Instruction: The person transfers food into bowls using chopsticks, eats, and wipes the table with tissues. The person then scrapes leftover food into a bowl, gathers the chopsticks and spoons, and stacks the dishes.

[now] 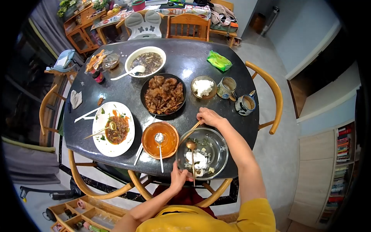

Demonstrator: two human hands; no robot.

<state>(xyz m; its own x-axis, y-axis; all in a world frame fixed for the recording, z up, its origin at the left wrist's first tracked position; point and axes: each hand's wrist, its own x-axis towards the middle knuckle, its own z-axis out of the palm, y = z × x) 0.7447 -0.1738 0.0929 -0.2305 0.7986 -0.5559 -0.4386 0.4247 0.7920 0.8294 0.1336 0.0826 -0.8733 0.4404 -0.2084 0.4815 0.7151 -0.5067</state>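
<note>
My right hand (210,117) is closed around wooden chopsticks (190,130), which slant down to the rim of a clear glass bowl (218,149). In that bowl lie white food (198,160), some green bits and a golden spoon (191,145). My left hand (180,177) touches the lower left side of the glass bowl, its fingers partly hidden at the rim. Just left of it stands an orange-brown bowl (148,140) with a white-handled spoon (161,156) in it. A black bowl of brown meat (164,94) sits above.
On the dark table (232,127) are an oval plate (101,141) with sauce, a soup bowl (128,58) with a ladle, a small bowl of rice (203,87), two mugs (226,88), a green packet (219,60) and a dark red jar (98,76). Wooden chairs (276,100) surround it.
</note>
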